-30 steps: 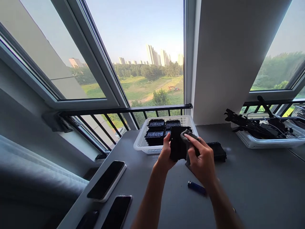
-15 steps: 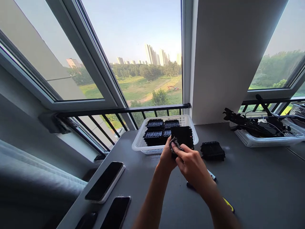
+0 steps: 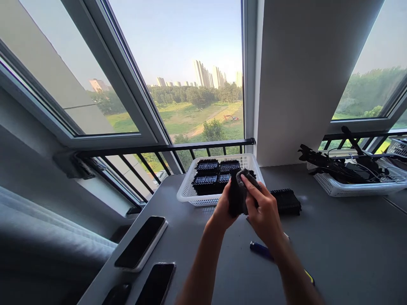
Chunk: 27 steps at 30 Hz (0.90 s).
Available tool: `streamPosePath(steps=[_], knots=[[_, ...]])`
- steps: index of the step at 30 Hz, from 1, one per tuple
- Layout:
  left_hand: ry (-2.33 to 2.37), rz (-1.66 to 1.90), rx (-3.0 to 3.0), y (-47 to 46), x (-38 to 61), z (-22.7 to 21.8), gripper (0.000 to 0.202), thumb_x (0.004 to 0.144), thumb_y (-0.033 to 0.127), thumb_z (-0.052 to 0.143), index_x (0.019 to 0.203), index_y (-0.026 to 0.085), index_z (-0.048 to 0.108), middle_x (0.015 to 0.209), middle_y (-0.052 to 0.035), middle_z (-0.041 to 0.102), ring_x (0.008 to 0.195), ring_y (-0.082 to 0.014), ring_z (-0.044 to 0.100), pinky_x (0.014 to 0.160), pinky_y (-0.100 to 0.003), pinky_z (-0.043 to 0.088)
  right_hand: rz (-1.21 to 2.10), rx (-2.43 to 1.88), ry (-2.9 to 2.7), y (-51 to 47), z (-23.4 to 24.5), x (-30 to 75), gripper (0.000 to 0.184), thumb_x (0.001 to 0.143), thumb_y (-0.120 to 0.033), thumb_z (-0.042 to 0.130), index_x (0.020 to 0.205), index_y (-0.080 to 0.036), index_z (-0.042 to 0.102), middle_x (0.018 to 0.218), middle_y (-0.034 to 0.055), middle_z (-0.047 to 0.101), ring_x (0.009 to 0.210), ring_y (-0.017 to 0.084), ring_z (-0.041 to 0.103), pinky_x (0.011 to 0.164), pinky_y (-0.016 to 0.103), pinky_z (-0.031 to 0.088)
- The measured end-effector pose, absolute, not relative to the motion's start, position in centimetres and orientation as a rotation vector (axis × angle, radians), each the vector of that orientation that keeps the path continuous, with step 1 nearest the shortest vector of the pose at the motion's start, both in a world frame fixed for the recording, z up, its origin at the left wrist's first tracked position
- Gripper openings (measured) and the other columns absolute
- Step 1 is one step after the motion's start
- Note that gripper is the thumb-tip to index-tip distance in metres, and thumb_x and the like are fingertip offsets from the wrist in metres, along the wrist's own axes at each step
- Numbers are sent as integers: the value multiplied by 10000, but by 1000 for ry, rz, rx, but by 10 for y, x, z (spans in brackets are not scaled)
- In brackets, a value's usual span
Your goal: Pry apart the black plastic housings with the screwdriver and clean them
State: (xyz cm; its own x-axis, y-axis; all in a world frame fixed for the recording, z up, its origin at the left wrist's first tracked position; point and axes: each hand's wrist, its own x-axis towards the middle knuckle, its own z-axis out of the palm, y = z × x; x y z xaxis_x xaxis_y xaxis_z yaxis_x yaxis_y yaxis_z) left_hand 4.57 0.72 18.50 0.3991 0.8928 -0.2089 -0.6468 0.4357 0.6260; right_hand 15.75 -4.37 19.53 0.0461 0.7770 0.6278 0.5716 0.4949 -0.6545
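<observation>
Black phones (image 3: 141, 243) are lying flat at the left side of the grey table (image 3: 349, 262). Next to them, further back, a white basket (image 3: 186, 194) is sitting by the window, and black blocks (image 3: 206, 176) are lying in it side by side. Just in front of the basket, the person is holding one more black block (image 3: 234, 201) up in the air, standing on its edge. The left hand (image 3: 222, 212) is wrapping its fingers and thumb round the block's left side. The right hand (image 3: 265, 216) is curling round a grey cloth (image 3: 247, 176) and pressing it onto the block's top. To the right, another block (image 3: 286, 201) is resting on the table, and a blue lighter (image 3: 259, 250) is lying below the right wrist. I think the block could slip out if the cloth is pushing too hard, because only one hand is gripping it. It might fall on the lighter or bump the basket.
</observation>
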Motion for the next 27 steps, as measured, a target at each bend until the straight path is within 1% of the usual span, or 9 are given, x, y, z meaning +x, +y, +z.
streamPosePath(steps=[3,6,10,12,15,17,19,23,27], knots=[[549,947,494,4,54,185,421,878,445,522,1125,135,665,927,-82,736,930,-225,687,860,-295,525,168,-1245,-1767,-41,193,156,542,893,-131,375,1412,-254,465,1154,76,612,990,204,615,857,329,518],[523,944,456,9,50,185,448,884,480,479,1059,125,689,887,-101,738,899,-245,695,839,-332,539,227,-1244,-1946,-47,195,151,529,855,-109,422,1356,-232,540,980,58,653,830,177,627,776,279,513],[509,969,461,22,35,184,600,889,579,379,1019,83,691,887,-142,733,788,-252,699,737,-367,559,425,-1182,-2020,-56,200,149,417,802,-93,478,1090,-263,727,801,7,673,679,136,615,687,232,492],[515,1033,470,25,31,186,611,897,578,374,1020,68,688,916,-144,731,776,-229,694,736,-342,556,457,-1153,-1880,-56,201,151,390,795,-92,475,1016,-258,750,858,9,695,739,141,636,740,244,506],[527,1121,492,22,32,189,503,895,514,460,1036,88,685,923,-109,734,820,-194,690,788,-283,537,405,-1113,-1624,-52,200,155,446,832,-110,443,1190,-247,671,1109,39,673,984,170,635,890,291,502],[544,1156,543,19,34,190,402,854,451,575,1043,113,684,895,-79,734,830,-181,688,798,-255,525,385,-1094,-1587,-48,198,157,465,868,-139,430,1284,-253,604,1196,49,640,1074,178,611,936,312,493],[552,1191,624,17,36,190,367,786,398,683,1027,121,681,856,-61,730,792,-170,687,758,-234,522,396,-1093,-1603,-44,197,157,444,895,-171,429,1300,-254,591,1209,52,637,1100,184,605,946,319,496],[624,1294,791,17,32,187,440,658,339,808,1007,116,660,750,-43,714,642,-159,670,637,-230,522,417,-1107,-1552,-40,194,158,379,924,-248,471,1275,-265,613,1196,46,657,1141,203,590,984,349,480],[759,1404,850,19,27,187,568,635,357,818,1122,155,608,864,-60,734,714,-204,700,681,-295,564,442,-1112,-1494,-37,191,160,352,936,-310,500,1260,-260,626,1168,64,667,1050,208,638,907,345,528]])
